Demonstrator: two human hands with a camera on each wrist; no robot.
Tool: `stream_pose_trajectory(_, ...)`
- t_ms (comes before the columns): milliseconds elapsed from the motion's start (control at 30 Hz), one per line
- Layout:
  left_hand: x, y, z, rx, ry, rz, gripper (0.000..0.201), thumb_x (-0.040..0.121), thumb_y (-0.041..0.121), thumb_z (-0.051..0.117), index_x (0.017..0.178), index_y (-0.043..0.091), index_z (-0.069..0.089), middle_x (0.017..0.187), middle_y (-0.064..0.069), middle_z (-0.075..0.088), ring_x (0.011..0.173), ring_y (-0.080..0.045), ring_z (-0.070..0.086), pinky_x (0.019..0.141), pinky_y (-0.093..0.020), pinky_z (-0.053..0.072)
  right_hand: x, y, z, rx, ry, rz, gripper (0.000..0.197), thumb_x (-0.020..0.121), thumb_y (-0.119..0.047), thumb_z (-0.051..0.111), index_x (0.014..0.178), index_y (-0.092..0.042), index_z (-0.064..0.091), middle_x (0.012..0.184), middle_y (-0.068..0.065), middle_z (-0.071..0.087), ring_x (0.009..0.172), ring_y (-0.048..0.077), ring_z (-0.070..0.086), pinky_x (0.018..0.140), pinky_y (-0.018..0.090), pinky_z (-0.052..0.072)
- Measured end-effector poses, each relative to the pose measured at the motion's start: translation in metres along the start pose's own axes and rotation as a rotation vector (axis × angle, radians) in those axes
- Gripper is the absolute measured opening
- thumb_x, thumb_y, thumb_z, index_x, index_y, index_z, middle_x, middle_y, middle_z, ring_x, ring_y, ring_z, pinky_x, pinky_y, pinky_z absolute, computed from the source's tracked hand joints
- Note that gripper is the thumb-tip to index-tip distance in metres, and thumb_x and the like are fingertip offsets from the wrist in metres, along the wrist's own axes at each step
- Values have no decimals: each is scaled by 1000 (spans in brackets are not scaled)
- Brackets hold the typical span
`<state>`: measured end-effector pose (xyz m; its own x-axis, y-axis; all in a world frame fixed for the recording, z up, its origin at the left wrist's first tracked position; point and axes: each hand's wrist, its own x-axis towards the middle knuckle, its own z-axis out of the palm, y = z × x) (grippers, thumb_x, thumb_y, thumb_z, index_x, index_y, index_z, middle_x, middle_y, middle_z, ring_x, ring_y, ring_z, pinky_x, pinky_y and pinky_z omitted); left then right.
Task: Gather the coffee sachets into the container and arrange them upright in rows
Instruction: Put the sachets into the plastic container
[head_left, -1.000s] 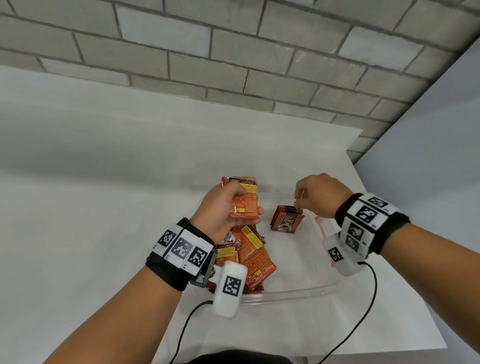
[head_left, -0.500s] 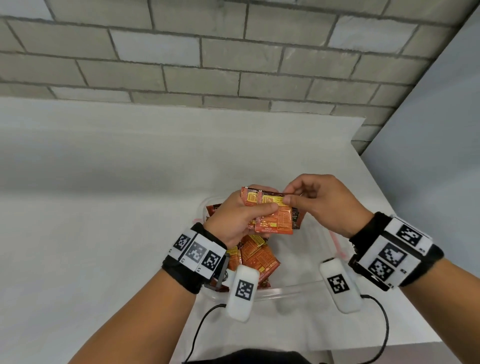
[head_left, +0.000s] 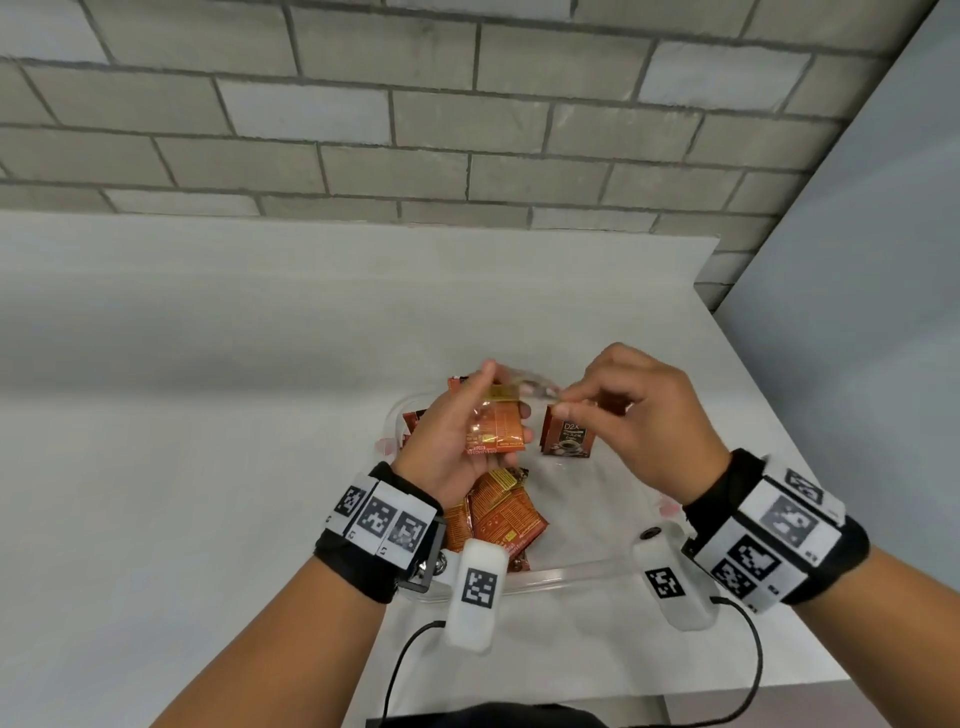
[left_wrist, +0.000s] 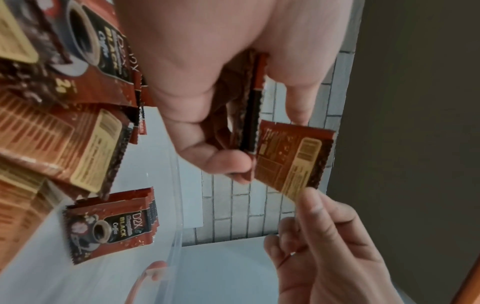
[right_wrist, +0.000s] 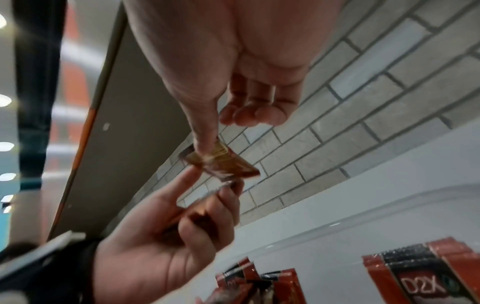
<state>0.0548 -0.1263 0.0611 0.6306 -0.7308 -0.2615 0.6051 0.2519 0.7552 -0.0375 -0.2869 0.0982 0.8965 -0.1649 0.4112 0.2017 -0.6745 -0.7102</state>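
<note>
A small stack of sachets (head_left: 496, 428) is gripped in the left hand (head_left: 457, 441) above the clear container (head_left: 561, 576), the thumb and curled fingers closed round the stack's edges; one single sachet (left_wrist: 292, 158) is pinched at its corner between the thumb and forefinger of the right hand (head_left: 644, 421), its other end lying against the left thumb, as the left wrist view shows; in the head view this sachet is blurred. The remaining fingers of the right hand are loosely curled and nothing else is held by them. Both hands are raised over the far half of the container, which is set on the white worktop (head_left: 208, 415) near its right edge and towards the near edge. Inside the container, a short row of upright sachets (head_left: 567, 439) is seen standing towards the far right side, printed faces turned to the near edge; a loose heap of sachets (head_left: 506, 514) is piled at the near left side, lying flat and overlapping; a few more are seen at the far left corner, partly hidden behind the left hand. A grey brick wall (head_left: 415, 130) is seen behind the worktop's far edge.
</note>
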Motion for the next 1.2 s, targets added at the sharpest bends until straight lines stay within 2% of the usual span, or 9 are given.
stream_pose_trajectory(100,-3,2,0,-76,-11,17,47,80,36,64,114,4,60,92,-16,66,70,-21,64,48,-26,51,-5,5,5,-90,-137,-74,11,74,-22,75,80,-12,76,78,-9,54,65,3,52,59,9,38)
stream_pose_trajectory(267,-4,2,0,75,54,64,14,84,6,63,97,6,65,86,-13,70,69,-20,67,51,-26,55,-8,8,5,-173,-227,-79,23,77,-36,73,86,-16,75,82,-6,60,67,4,53,61,12,42)
stream_pose_trajectory(433,-4,1,1,216,73,122,21,85,6,65,104,16,65,88,-5,72,74,-16,70,56,-26,54,5,7,-1,-296,-73,20,24,87,-28,67,109,-19,68,98,-6,59,73,4,52,66,15,40)
stream_pose_trajectory(533,-3,0,4,265,61,133,25,85,5,66,107,16,64,92,-6,72,76,-18,69,55,-26,53,19,3,-4,-287,-168,108,29,90,-22,63,119,-21,63,101,-6,61,80,13,58,73,20,44)
stream_pose_trajectory(733,-3,0,0,315,19,121,26,86,2,64,104,19,65,94,-7,71,75,-19,69,51,-24,52,34,-4,-15,-253,-427,263,12,90,-23,62,99,-30,66,90,-7,65,83,12,57,73,24,46)
stream_pose_trajectory(800,-3,0,-1,324,9,112,26,86,1,64,104,19,65,93,-8,71,74,-20,70,50,-24,52,36,-4,-15,-237,-459,272,10,89,-23,63,93,-32,65,89,-8,65,81,7,58,70,18,46)
stream_pose_trajectory(900,-4,-1,-2,323,-7,106,27,86,0,63,106,17,65,94,-9,72,74,-21,69,48,-23,51,39,-5,-13,-222,-425,295,14,86,-17,67,82,-31,65,76,-11,65,67,-5,57,61,8,42)
stream_pose_trajectory(1000,-2,0,-2,331,-4,97,27,86,1,63,108,18,64,96,-9,72,75,-21,70,47,-23,50,42,-4,-10,-240,-393,329,12,85,-16,69,79,-27,67,67,-11,63,57,-8,55,54,6,40)
stream_pose_trajectory(1200,4,8,-9,356,90,134,26,88,8,64,111,19,65,95,-12,70,72,-19,65,51,-23,49,50,1,-17,-332,-382,331,11,83,-20,70,78,-29,68,77,-15,64,67,1,55,60,12,39)
